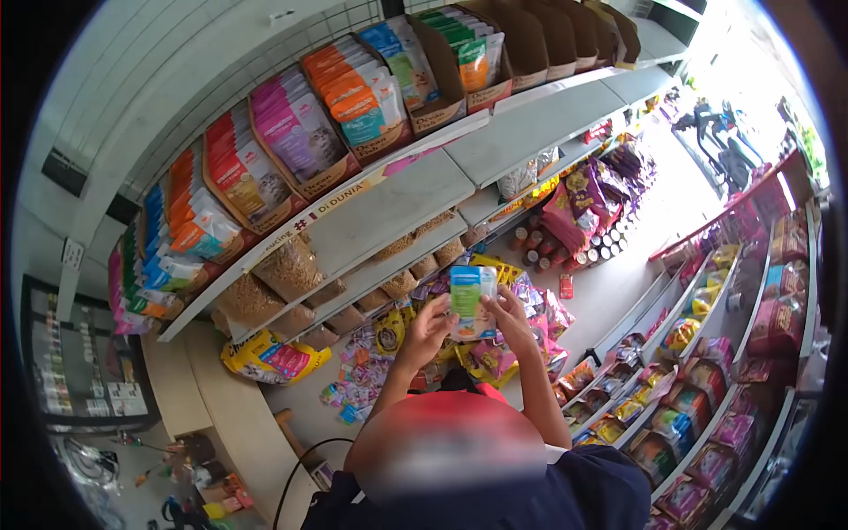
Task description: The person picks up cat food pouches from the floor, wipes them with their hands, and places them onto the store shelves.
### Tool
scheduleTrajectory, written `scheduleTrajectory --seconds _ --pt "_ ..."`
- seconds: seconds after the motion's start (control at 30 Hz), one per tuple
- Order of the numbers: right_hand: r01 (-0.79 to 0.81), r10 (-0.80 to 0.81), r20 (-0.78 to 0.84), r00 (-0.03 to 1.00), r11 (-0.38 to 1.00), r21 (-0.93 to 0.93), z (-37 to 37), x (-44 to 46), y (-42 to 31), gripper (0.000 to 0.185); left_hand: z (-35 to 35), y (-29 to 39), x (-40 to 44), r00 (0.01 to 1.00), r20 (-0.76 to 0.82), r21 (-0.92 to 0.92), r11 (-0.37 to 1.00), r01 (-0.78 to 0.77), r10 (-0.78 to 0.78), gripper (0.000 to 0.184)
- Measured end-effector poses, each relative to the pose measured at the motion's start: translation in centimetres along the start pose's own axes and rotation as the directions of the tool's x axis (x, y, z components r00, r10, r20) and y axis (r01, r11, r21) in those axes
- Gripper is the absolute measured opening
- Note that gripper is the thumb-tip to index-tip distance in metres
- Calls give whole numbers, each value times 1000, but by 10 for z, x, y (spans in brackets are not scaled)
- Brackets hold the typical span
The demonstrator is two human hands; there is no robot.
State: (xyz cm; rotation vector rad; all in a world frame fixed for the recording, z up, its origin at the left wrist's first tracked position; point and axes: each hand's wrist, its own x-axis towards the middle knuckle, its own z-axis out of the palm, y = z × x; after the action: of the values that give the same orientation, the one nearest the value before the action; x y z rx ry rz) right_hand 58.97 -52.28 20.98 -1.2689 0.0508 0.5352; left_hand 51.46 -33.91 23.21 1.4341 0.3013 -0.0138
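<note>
Between hands (430, 325), pouch (472, 303), long axis up-frame

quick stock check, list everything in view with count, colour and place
Held pouch: one, blue and green, centre
Shelves: several, pale, both sides
Cartons: several, brown, top left shelf
Upright pouches: many, mixed colours, in cartons
Pellet bags: several, brown, lower left
Large bags: several, yellow or purple, floor
Small packets: many, mostly pink, floor
Cans: many, colour unclear, floor
Bike: one, dark, doorway
Shelf packets: many, mixed colours, right
Left hand: one, bare, on pouch
Right hand: one, bare, on pouch
</note>
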Motion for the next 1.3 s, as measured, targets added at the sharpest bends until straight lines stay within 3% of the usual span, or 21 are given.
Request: scheduleTrajectory --seconds 0.1,0.27,0.4,0.43,0.47,0.53,0.57,0.6,0.7,0.73,0.77,0.8,0.83,0.87,0.93,0.97,1.0,1.03,1.17,1.23,1.3 --pt "120 -108 98 989 985 -127 21 12 -33 26 -4 18 6 994 27 -272 957 -99 110 39" --pt "410 -326 307 894 871 -270 37 37 -58 23 -21 43 9 990 -92 -179 976 -125 110 35" --pt "310 -232 259 938 894 -324 47 27 -132 19 -24 80 18 977 -11 -132 968 -214 215 32" --pt "318 -242 254 936 891 -324 48 26 -149 19 -24 86 26 957 7 -65 955 -290 291 34" --pt "434 -376 228 898 843 -318 49 26 -166 17 -23 93 36 930 32 2 931 -366 366 35" --pt "641 -636 116 763 721 -263 58 33 -206 15 -14 124 50 889 80 68 887 -457 452 37" --pt "728 -743 20 669 650 -218 66 42 -226 15 -3 158 44 845 61 249 811 -529 532 41" --pt "768 -796 13 605 578 -275 72 55 -246 14 4 180 43 791 55 421 704 -572 609 46" --pt "838 -888 87 452 389 -384 95 125 -292 16 5 209 65 720 149 577 531 -620 678 58" --pt "823 -886 76 457 389 -415 109 143 -299 19 4 214 79 722 164 575 529 -624 673 58" --pt "804 -883 64 466 392 -447 124 160 -303 22 2 214 96 633 184 770 290 -568 752 66" --pt "794 -973 73 217 133 -593 134 181 -306 24 0 210 108 538 234 895 36 -444 810 73" --pt "690 -990 135 -38 -123 -713 139 198 -301 27 -3 204 114 544 240 891 40 -452 804 73" --pt "684 -990 135 -37 -123 -719 141 207 -289 27 -7 200 121 576 250 930 -29 -365 778 78" --pt "776 -893 259 367 141 -615 145 222 -281 46 -15 200 138 627 252 968 -180 -177 737 89" --pt "778 -893 264 365 137 -614 148 214 -282 46 -19 197 146 625 248 969 -178 -174 740 89" --pt "572 -687 357 633 105 -813 149 204 -279 46 -24 193 152 630 258 966 -190 -175 732 91" --pt "345 -410 322 853 -18 -938 151 196 -277 46 -30 188 156 642 271 963 -205 -178 717 94" --pt "290 -307 310 900 -111 -951 160 201 -279 40 -38 183 166 630 287 958 -236 -165 722 103" --pt "401 -433 477 765 -259 -879 150 241 -256 47 -38 175 166 654 268 963 -213 -165 707 106" --pt "494 -395 585 709 -314 -811 149 261 -248 39 -40 176 169 580 311 950 -254 -179 753 107"
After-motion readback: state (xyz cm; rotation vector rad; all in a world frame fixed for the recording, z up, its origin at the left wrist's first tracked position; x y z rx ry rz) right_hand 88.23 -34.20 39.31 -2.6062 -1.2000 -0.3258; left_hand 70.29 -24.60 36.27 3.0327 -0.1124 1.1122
